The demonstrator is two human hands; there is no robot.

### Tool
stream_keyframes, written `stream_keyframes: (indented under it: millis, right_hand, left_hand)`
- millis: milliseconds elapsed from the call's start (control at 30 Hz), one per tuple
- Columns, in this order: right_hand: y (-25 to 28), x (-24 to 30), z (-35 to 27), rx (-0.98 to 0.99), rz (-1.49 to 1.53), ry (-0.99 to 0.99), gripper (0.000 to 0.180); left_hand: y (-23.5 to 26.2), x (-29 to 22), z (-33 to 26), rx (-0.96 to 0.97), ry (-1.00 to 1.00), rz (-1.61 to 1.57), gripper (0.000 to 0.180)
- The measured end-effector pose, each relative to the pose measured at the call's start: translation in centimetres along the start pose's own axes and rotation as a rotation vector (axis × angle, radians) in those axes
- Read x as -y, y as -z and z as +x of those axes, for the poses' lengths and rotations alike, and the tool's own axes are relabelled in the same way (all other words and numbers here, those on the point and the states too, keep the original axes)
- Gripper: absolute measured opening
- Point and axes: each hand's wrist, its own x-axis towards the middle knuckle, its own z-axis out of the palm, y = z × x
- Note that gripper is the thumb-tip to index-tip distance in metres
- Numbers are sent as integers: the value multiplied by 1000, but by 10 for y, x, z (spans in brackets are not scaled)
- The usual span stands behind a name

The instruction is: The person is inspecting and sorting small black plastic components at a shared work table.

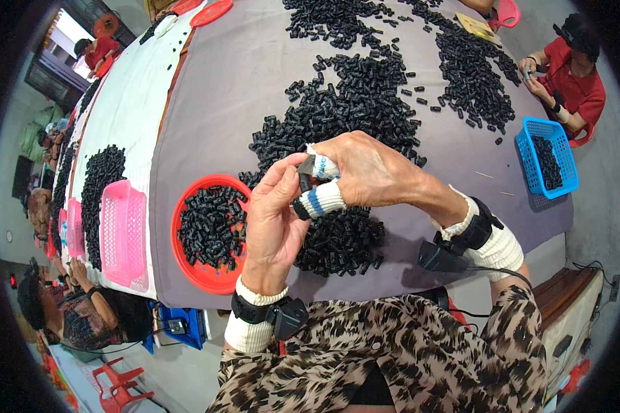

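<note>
Left hand (274, 217) upright; right hand (366, 168) arched leftward; dark piece (305, 181) between them.

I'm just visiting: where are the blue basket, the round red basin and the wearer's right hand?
Blue basket (545, 128): head view, on its far wall.
Red basin (212, 282): head view, on its near inner wall.
Right hand (366, 169): head view, on the back of the hand.

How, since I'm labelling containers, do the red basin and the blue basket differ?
The red basin is round; the blue basket is rectangular. The red basin's wall looks solid, while the blue basket's is pierced with holes. The red basin sits left in the view, the blue basket right. Both hold small black pieces.
</note>
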Motion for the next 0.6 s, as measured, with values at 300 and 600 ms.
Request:
stream_keyframes:
  millis: [300,600]
  right_hand:
    - [-1,1,-1,1,-31,-12,43]
    - [-4,-3,-2,-32,20,13,41]
  left_hand:
    - [-6,1,-2,-57,-23,61,22]
    - [-4,-1,-2,-22,-16,51,23]
